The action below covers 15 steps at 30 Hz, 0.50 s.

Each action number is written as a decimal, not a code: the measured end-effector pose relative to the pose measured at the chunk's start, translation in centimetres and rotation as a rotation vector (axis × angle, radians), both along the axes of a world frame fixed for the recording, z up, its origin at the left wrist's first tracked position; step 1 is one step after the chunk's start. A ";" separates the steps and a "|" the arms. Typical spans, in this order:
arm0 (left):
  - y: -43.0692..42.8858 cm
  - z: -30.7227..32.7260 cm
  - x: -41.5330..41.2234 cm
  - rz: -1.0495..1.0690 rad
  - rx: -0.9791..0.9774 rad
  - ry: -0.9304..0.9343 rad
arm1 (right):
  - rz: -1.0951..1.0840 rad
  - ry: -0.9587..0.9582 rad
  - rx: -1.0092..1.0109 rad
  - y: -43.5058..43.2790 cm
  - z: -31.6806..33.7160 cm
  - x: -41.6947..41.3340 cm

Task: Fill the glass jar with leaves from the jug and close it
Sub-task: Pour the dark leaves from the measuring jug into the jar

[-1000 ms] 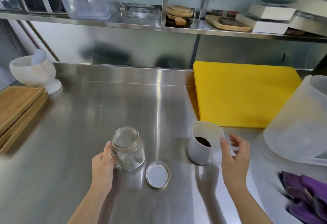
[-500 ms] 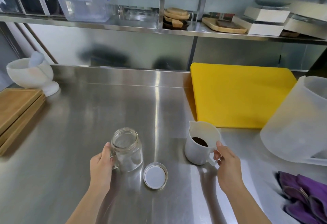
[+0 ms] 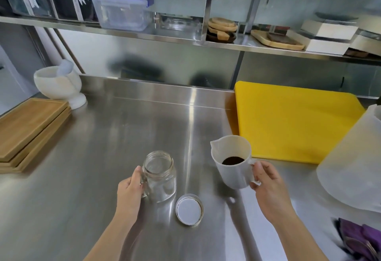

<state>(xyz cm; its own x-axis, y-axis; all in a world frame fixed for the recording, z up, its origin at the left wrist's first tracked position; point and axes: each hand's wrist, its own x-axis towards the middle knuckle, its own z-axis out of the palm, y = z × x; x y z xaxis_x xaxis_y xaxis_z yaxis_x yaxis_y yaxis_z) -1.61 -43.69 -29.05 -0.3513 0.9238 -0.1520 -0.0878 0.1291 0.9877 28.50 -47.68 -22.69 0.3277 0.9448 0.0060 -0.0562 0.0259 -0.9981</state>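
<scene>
the glass jar [image 3: 159, 176] stands open and empty on the steel counter [image 3: 99, 147], its mouth up to receive the leaves, and the left hand [image 3: 129, 190] is wrapped around its side, likely to steady it. its lid [image 3: 189, 208] lies just beside it, within reach for closing. to the right, the right hand [image 3: 268, 184] grips the handle of the white jug [image 3: 232, 162], dark leaves [image 3: 233, 160] at its bottom, spout turned toward the jar.

White jug [image 3: 233, 170], dark leaves [image 3: 233, 160], clear jar [image 3: 159, 176], yellow board [image 3: 292, 120], purple cloth [image 3: 358, 238]
</scene>
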 end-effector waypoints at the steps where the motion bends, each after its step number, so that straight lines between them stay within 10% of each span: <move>1: 0.0 -0.1 0.0 -0.005 0.002 -0.001 | -0.018 -0.032 0.019 0.1 0.1 -0.3; 15: 0.2 -0.6 -0.1 0.020 -0.007 0.026 | 0.067 -0.295 0.260 1.9 5.4 -2.9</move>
<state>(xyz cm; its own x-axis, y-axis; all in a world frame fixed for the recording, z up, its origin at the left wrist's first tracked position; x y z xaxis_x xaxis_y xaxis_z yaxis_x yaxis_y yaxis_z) -1.71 -43.50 -29.61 -0.3738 0.9154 -0.1494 -0.0650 0.1348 0.9887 25.60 -45.73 -17.27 0.2134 0.9186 0.3327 0.2218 0.2861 -0.9322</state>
